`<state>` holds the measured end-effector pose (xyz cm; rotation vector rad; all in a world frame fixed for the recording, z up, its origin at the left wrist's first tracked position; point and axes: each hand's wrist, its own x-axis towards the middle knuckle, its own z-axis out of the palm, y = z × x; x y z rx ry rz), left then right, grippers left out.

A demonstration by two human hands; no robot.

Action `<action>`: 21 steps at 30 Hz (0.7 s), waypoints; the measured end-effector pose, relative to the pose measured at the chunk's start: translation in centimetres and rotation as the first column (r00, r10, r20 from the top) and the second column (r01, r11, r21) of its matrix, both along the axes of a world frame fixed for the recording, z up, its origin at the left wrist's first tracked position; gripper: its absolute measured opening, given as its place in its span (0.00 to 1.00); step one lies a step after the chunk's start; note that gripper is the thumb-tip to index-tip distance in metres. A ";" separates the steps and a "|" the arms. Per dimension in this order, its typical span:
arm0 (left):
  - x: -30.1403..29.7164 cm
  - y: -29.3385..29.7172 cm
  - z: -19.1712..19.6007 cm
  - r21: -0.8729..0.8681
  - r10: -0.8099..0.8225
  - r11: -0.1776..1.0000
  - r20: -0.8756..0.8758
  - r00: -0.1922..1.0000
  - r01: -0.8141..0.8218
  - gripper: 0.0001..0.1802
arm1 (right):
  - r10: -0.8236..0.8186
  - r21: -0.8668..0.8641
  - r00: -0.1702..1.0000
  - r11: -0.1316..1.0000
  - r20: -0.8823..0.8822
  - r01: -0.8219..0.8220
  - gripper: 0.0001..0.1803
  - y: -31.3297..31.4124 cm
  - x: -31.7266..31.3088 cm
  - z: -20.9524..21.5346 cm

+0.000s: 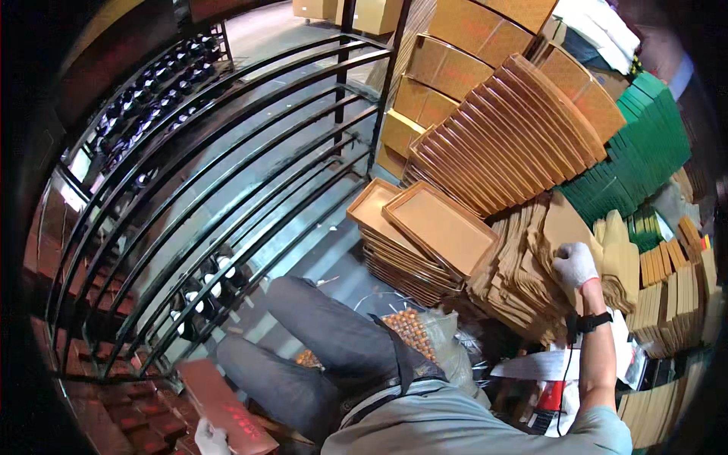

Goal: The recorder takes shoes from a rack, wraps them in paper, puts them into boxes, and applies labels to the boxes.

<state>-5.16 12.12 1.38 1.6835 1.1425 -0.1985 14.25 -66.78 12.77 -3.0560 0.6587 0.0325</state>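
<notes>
In a white glove, my left hand [211, 438] is at the lower left, its fingers closed at the edge of a long reddish-brown box [220, 398] with red marks on its top. The box lies tilted beside my left knee. My right hand [575, 265], gloved in white too, reaches out to the right with its fingers curled. It is against a stack of flat brown cardboard pieces [523, 262]. What its fingers hold, if anything, is hidden. Left of that stack are piled shallow brown trays [444, 227].
A black metal rack [250, 159] stands at the left, with reddish-brown boxes [125, 409] below it. Nested brown trays [508, 136] rise behind, beside green folded cardboard [637, 152]. A beaded seat mat [409, 334] lies under me. White papers [535, 366] and a cable are by my right arm.
</notes>
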 end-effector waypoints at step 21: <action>14.2 -14.9 4.1 -0.067 -0.312 0.922 0.452 0.836 0.381 0.24 | 0.615 0.942 0.787 -0.294 0.057 0.162 0.09 52.6 13.4 -4.3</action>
